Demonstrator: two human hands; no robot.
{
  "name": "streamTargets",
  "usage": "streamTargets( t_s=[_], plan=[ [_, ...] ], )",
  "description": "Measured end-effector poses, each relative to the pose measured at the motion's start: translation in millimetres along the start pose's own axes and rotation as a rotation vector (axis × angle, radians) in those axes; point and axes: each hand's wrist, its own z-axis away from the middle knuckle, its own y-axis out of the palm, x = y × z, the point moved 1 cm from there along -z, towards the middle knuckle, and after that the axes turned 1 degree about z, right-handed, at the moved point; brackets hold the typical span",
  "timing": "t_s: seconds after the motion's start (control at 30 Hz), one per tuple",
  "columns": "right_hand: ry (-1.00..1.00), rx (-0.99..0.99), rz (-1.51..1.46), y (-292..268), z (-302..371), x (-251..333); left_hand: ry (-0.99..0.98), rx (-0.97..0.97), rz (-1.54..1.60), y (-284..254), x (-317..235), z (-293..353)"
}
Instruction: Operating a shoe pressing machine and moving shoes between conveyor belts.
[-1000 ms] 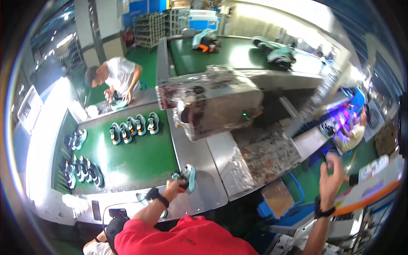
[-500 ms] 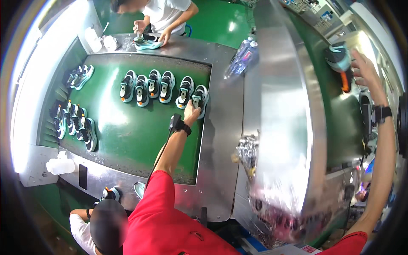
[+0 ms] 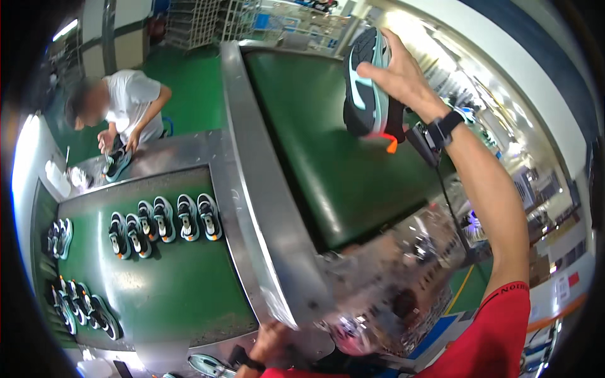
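My right hand [image 3: 403, 79] grips a black and pale-teal sneaker [image 3: 359, 104], thumb across its outsole and fingers round the far side. The outsole faces me, and an orange tab hangs at the lower end. This sneaker is raised above the green belt [image 3: 315, 170] on the right. My left hand [image 3: 270, 340] is low in the view, against the lower end of a metal frame; its fingers are blurred and partly hidden. Beside the left wrist lies a pale-teal shoe or sole [image 3: 211, 365], cut off by the lower edge.
Several matching sneakers [image 3: 165, 220] stand in a row on the left green belt [image 3: 176, 290], with more [image 3: 79, 302] at its left edge. A metal divider [image 3: 252, 183] separates the belts. Clear plastic [image 3: 391, 296] hangs nearby. Across the table a co-worker [image 3: 135, 104] handles another shoe [image 3: 118, 164].
The view has swung right. My right hand, near a sneaker before, now holds one raised, outsole toward me. My left hand has left the end sneaker in the row and come down nearer me.
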Motion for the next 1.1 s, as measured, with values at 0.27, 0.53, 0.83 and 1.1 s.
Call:
streamTargets(
  t_s=[0.27,0.53,0.83,1.1],
  plan=[
    [-0.169,-0.331,0.050,-184.6,242.1,70.7,0.044,0.898,0.056,190.4,-91.8,105.6],
    [0.409,-0.356,0.489,-269.6,528.4,119.7,0.695,1.277,-0.117,419.5,-64.5,168.1],
    [1.198,-1.036,-0.085,-323.9,874.8,209.5,0.148,1.535,-0.417,512.8,185.0,240.3],
    [1.454,-1.850,0.165,-301.8,1091.7,332.1,-0.396,1.772,-0.885,548.0,397.0,382.7]
  ],
)
